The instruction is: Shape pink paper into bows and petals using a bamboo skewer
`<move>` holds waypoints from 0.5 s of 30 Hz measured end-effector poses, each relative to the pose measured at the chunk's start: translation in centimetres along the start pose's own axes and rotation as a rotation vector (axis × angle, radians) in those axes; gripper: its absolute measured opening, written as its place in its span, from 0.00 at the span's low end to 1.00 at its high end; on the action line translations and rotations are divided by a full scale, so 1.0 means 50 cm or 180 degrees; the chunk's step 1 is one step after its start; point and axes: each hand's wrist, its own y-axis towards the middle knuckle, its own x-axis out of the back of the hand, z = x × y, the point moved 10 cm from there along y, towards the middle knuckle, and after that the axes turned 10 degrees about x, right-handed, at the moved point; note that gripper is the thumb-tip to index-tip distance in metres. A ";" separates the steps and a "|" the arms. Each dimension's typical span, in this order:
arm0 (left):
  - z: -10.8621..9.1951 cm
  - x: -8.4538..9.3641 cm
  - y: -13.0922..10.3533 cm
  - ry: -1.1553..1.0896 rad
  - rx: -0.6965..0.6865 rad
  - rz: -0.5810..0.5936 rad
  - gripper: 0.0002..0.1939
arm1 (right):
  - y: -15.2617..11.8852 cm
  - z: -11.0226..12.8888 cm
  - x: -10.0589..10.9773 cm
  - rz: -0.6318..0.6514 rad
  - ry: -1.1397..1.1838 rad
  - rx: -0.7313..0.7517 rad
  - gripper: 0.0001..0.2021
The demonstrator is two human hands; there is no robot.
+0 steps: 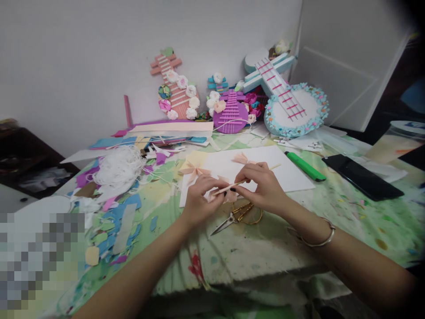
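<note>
My left hand [201,197] is closed, pinching a piece of peach paper [230,195] against the near end of a thin wooden stick [223,190]. From the right, my right hand [265,186] grips the same stick, whose far end sticks out past the knuckles. How the paper wraps round the stick is partly hidden by the fingers. Just below the hands lie gold-handled scissors [232,219], blades pointing left. Two folded peach paper shapes, a star-like one [195,170] and a smaller one [241,158], rest beyond the hands on a white board [279,175].
A green box cutter [305,166] and a black phone [363,177] lie to the right. On the left are tangled white string [117,167] and paper scraps [114,228]. Decorated lutes, one pink [181,103], one purple [229,113], one light blue [292,108], lean along the wall.
</note>
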 end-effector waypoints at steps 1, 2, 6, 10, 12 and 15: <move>0.001 0.000 -0.001 -0.0029 0.0002 0.0006 0.11 | 0.000 0.000 0.001 -0.0009 -0.0008 0.0000 0.08; 0.002 0.000 -0.002 -0.0058 0.0014 0.0018 0.13 | 0.001 0.000 0.001 -0.0015 -0.0021 0.0004 0.08; 0.006 -0.002 -0.005 -0.0112 0.0058 0.0104 0.19 | 0.000 0.001 0.000 -0.0001 -0.0053 0.0023 0.08; 0.000 -0.005 -0.005 -0.0046 -0.0024 0.0131 0.17 | 0.000 0.002 -0.001 0.0012 -0.0033 0.0050 0.09; -0.005 -0.006 -0.005 -0.0015 -0.0071 0.0138 0.17 | 0.000 0.003 -0.001 0.0011 -0.0020 0.0060 0.10; -0.013 -0.009 -0.004 0.0035 -0.0116 0.0144 0.14 | 0.000 0.004 -0.001 0.0014 0.0000 0.0072 0.11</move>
